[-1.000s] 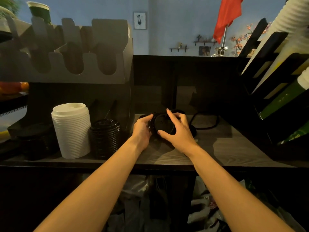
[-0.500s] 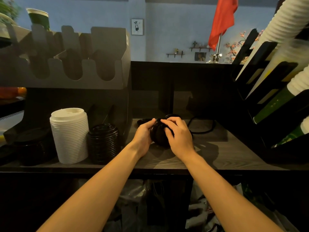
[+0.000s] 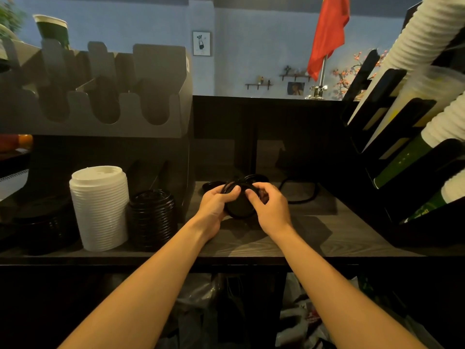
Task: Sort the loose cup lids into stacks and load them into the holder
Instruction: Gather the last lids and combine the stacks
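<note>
Left hand (image 3: 216,205) and right hand (image 3: 270,207) are both curled round a bunch of black lids (image 3: 239,210), thumbs on the rim. It's held well right of the white lid stack (image 3: 99,207).

1. Both bare forearms reach forward from below and converge at the middle.
2. The left hand (image 3: 217,201) curls round the left side of a few black lids (image 3: 239,210), thumb on the upper rim.
3. The right hand (image 3: 271,207) pinches their right edge with bent fingers (image 3: 251,194).

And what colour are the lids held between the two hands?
Black. The head view, the only one, shows the held lids clearly.
</note>
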